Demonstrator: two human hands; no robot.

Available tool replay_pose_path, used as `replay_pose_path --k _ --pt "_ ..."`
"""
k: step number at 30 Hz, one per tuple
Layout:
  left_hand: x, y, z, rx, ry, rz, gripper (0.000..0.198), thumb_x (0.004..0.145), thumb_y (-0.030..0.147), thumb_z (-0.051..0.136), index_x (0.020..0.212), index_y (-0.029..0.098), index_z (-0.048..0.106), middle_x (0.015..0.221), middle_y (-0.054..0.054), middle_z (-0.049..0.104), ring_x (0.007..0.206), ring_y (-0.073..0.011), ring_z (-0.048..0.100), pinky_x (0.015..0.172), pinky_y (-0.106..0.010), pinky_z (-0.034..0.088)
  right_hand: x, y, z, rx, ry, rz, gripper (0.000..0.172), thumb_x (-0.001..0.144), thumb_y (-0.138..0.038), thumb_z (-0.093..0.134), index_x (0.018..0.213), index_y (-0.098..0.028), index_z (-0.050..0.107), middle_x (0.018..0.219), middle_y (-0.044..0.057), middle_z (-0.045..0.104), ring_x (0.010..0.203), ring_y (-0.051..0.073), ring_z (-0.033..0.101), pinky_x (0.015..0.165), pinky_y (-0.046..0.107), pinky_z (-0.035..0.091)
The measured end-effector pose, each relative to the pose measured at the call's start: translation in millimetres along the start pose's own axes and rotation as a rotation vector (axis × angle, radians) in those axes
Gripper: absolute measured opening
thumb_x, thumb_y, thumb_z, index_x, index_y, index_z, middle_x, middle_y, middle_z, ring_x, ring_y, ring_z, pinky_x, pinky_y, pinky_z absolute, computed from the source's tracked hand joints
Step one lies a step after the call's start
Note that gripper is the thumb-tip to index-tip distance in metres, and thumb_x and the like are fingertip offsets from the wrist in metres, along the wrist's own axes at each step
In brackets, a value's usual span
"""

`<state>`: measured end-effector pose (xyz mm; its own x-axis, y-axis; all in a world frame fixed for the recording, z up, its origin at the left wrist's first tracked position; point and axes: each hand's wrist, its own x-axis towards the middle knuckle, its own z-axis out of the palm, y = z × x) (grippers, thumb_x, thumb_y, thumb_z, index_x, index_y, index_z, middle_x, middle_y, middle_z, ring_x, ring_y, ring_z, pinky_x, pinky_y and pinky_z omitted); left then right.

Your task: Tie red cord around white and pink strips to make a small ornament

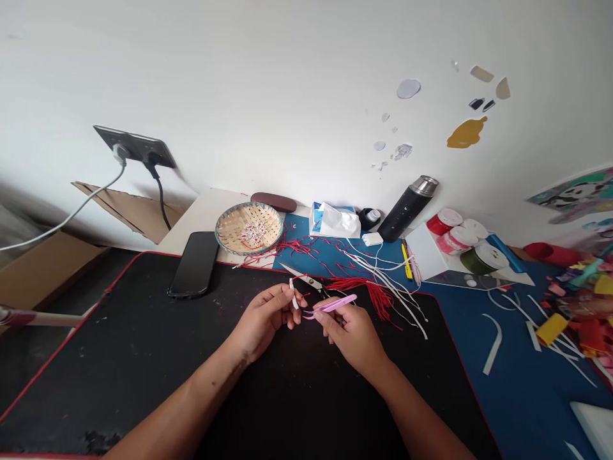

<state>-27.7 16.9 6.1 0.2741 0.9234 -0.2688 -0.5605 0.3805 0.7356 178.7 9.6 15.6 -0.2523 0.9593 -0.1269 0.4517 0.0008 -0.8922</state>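
Between the thumb and fingers of my left hand [268, 313] is a narrow white strip [294, 294], held upright, with a bit of red cord [301, 276] at its top. My right hand [352, 332] grips a pair of pink tweezers [338, 303], whose tips point left and come close to my left fingertips. Just beyond both hands lie open-bladed scissors [309, 280], their handles partly hidden by my right hand. A bundle of red cords [378, 297] and several long white strips [400, 286] spread out to the right of them.
A woven basket [225, 225] holding small red-and-white pieces stands at the back left, near a black phone [194, 265]. Along the wall are a tissue pack [330, 220], a black flask [407, 207] and ribbon spools [483, 257]. A yellow cutter [407, 260] lies nearby; coloured scraps [589, 319] pile up far right.
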Motion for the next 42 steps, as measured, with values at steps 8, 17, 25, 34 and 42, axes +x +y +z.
replay_pose_path --k 8,17,25,34,42 --pt "2 1 -2.9 -0.013 0.047 -0.012 0.035 0.083 0.045 0.086 0.089 0.012 0.076 0.084 -0.01 0.075 0.061 -0.0127 0.061 0.054 -0.022 0.044 -6 14 6 -0.38 -0.064 -0.241 0.017 0.1 -0.03 0.066 0.11 -0.024 0.078 0.109 0.006 0.083 0.098 0.025 0.08 0.089 0.034 0.059" --pt "0 2 -0.8 0.041 0.104 0.04 0.028 0.082 0.041 0.088 0.087 0.014 0.084 0.129 -0.015 0.072 0.101 -0.0226 0.066 0.077 -0.028 0.058 -5 0 -2 -0.164 0.029 -0.173 0.019 0.098 -0.036 0.067 0.106 -0.024 0.079 0.104 0.007 0.083 0.083 0.024 0.079 0.071 0.034 0.061" --pt "-1 6 0.0 0.079 0.097 0.044 0.034 0.081 0.046 0.087 0.085 0.013 0.079 0.091 -0.011 0.076 0.073 -0.0158 0.063 0.063 -0.024 0.049 -8 -11 -5 -0.116 0.069 -0.238 0.018 0.099 -0.035 0.067 0.104 -0.022 0.078 0.099 0.007 0.082 0.07 0.02 0.075 0.065 0.032 0.059" --pt "-1 0 0.1 0.062 0.034 -0.004 0.036 0.085 0.047 0.084 0.091 0.013 0.074 0.079 -0.005 0.068 0.064 -0.0126 0.059 0.058 -0.023 0.043 -5 -17 -15 -0.197 0.132 -0.376 0.017 0.102 -0.033 0.065 0.11 -0.026 0.077 0.103 0.007 0.083 0.092 0.025 0.08 0.079 0.034 0.063" --pt "-2 -5 5.5 0.025 -0.003 -0.043 0.036 0.086 0.047 0.084 0.091 0.013 0.073 0.071 -0.003 0.065 0.06 -0.0119 0.057 0.055 -0.023 0.04 -1 -23 -9 -0.237 0.059 -0.486 0.018 0.104 -0.03 0.063 0.113 -0.028 0.078 0.099 0.004 0.084 0.086 0.022 0.081 0.08 0.032 0.064"
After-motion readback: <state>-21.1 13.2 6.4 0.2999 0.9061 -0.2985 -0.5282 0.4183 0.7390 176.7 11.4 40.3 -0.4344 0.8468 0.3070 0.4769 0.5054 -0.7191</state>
